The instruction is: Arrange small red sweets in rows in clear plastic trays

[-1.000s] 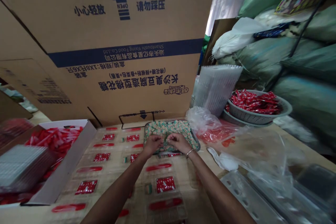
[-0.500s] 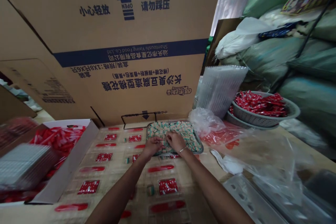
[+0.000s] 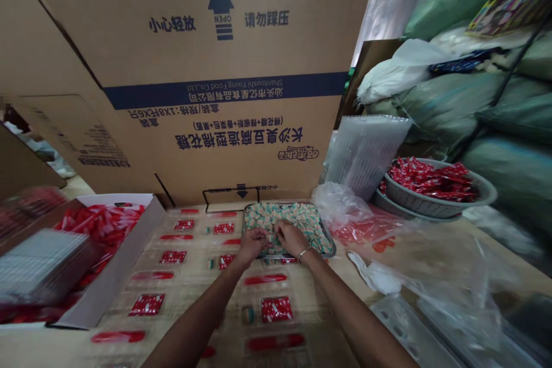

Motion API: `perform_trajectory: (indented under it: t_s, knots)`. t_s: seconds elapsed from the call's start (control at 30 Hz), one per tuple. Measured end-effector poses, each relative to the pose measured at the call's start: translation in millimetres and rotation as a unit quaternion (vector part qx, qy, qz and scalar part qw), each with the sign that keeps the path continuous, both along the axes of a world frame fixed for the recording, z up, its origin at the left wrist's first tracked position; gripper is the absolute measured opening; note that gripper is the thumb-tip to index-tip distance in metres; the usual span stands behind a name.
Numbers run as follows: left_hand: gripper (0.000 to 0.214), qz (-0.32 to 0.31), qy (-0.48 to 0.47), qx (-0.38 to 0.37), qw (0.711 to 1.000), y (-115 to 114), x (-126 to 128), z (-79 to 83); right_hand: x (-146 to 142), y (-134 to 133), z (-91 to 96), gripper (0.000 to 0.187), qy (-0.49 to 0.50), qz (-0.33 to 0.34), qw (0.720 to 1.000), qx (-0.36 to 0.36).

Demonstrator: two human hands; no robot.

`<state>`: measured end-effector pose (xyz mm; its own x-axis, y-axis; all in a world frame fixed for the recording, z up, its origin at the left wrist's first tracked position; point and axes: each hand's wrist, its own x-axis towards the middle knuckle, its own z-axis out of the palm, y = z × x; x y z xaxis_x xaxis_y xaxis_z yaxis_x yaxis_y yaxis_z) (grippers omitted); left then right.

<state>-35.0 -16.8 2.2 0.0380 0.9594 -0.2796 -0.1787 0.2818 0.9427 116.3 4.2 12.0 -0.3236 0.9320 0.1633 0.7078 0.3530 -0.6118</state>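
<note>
Reaching over the metal tray: left grip and right grip sit near each other above its near half.
Left-hand fingers: curled in toward the thumb; whether they have hold of anything, I cannot tell.
Right-hand fingers: drawn together and bent down; too small to tell whether a piece is pinched there.
Green-and-tan pieces: heaped below, beyond and between both grips.
Spotted red sachet: nearer the body than either grip, on the bench.
Grey colander: well right of the right grip, full of red packets.
Handling pieces well: a light fingertip pinch should suit, taking loose ones from the top, wrists kept off the rim.
</note>
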Motion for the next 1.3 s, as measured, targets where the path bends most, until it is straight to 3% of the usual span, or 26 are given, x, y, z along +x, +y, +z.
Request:
perform_trajectory:
  t_s: [0.23, 0.33, 0.47, 0.67, 0.8, 1.0, 1.3]
  knots:
    - [0.024, -0.031, -0.011, 0.006, 0.999, 2.8, -3.4, 1.2, 0.6, -1.4, -4.1, 0.015, 0.096, 0.077, 0.992, -0.012]
    - [0.026, -0.054, -0.014, 0.016, 0.998, 4.2, -6.2, 4.2, -8.6, -1.3, -7.3, 0.017, 0.115, 0.080, 0.990, -0.011]
    - [0.028, -0.067, -0.009, 0.026, 0.997, 4.1, -7.9, 5.4, -8.3, 2.1, -10.6, 0.016, 0.128, 0.059, 0.990, -0.015]
    - [0.028, -0.039, -0.011, 0.018, 0.999, 1.5, -4.6, 1.2, 33.6, 16.0, -9.6, 0.020, 0.100, -0.061, 0.993, -0.014]
    - [0.027, -0.034, -0.013, 0.012, 0.999, 1.5, -3.2, 0.8, 35.9, 10.1, -11.5, 0.010, 0.057, -0.081, 0.995, -0.017]
    - [0.025, -0.029, -0.003, 0.011, 1.000, 1.2, -2.9, -1.3, 19.5, -3.2, -11.7, 0.011, 0.051, -0.059, 0.997, -0.020]
    - [0.027, -0.059, -0.012, 0.030, 0.998, 3.3, -8.2, 0.0, -4.0, -7.9, -12.8, 0.010, 0.160, 0.060, 0.983, -0.062]
